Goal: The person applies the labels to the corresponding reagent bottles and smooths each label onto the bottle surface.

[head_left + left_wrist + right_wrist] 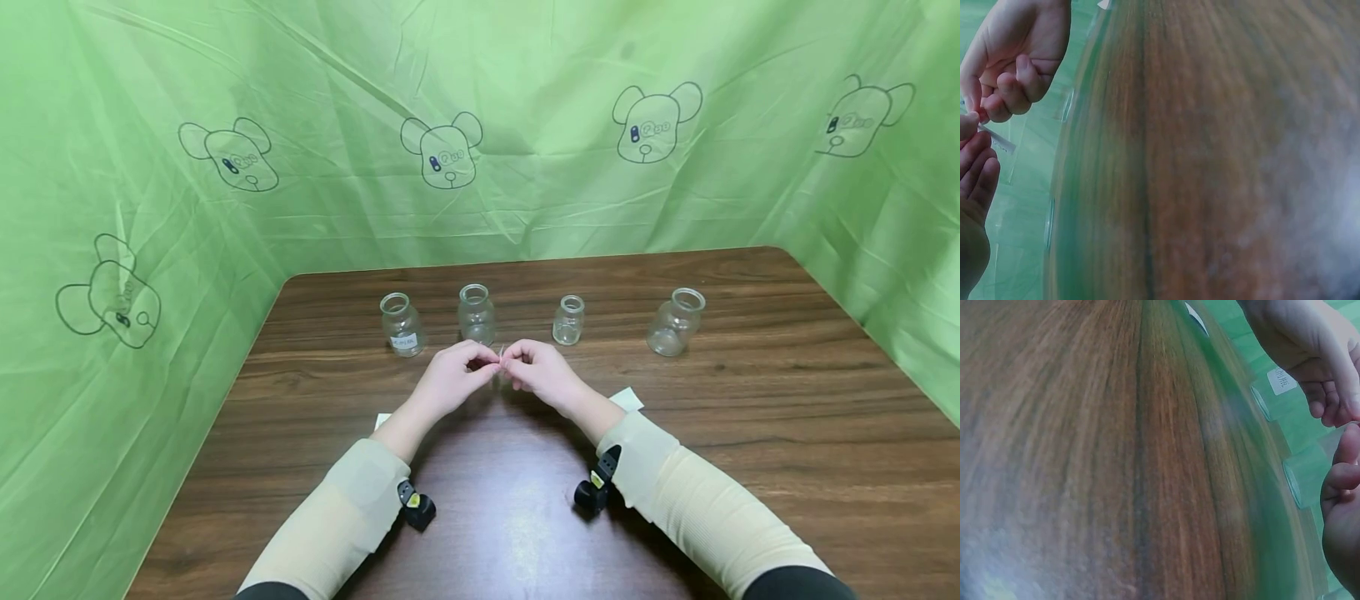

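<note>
My left hand [459, 372] and right hand [542, 372] meet fingertip to fingertip above the middle of the table. Between them they pinch a small white label [1000, 141] by its edges; it has faint writing and shows as a narrow strip in the left wrist view. Just behind the fingers stands a lidless glass jar [476, 312]. To its left is another glass jar [400, 321] with a white sticker [405, 342] on its front. A smaller glass jar [570, 318] is behind the right hand. The fingers partly hide the label in the head view.
One more glass jar [675, 322] stands farther right on the wooden table [750, 467]. White paper pieces lie partly under both forearms, one by the right forearm [628, 399], one by the left [382, 420]. A green sheet [540, 183] hangs behind and beside the table.
</note>
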A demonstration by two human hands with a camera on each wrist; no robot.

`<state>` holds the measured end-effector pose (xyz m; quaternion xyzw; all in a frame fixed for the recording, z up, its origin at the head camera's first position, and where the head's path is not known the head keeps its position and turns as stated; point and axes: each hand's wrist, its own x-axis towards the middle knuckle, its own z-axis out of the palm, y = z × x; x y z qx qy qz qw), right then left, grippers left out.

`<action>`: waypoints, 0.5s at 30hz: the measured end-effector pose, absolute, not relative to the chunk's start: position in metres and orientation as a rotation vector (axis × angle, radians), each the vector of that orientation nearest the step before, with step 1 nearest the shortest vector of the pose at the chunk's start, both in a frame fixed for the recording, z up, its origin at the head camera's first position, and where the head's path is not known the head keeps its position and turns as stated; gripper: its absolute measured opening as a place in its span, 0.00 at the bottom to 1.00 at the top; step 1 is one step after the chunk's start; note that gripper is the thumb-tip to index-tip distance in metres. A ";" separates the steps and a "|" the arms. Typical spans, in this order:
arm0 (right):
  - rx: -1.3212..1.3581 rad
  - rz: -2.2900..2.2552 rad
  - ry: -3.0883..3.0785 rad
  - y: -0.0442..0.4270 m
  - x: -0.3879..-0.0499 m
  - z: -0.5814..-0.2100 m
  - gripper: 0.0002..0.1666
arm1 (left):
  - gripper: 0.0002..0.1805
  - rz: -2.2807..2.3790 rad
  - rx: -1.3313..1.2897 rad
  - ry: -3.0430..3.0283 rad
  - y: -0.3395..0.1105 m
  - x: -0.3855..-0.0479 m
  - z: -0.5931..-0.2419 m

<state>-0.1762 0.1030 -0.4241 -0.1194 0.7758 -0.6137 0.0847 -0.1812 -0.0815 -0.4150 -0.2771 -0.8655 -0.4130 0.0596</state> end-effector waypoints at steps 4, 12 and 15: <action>-0.340 -1.828 2.301 0.103 -0.175 -0.423 0.05 | 0.04 -1.251 -0.826 -2.638 -0.081 -0.180 -0.415; -0.385 -1.834 2.296 0.103 -0.173 -0.420 0.06 | 0.03 -1.224 -0.810 -2.643 -0.081 -0.178 -0.412; -0.397 -1.831 2.291 0.104 -0.173 -0.420 0.06 | 0.03 -1.234 -0.803 -2.641 -0.081 -0.178 -0.412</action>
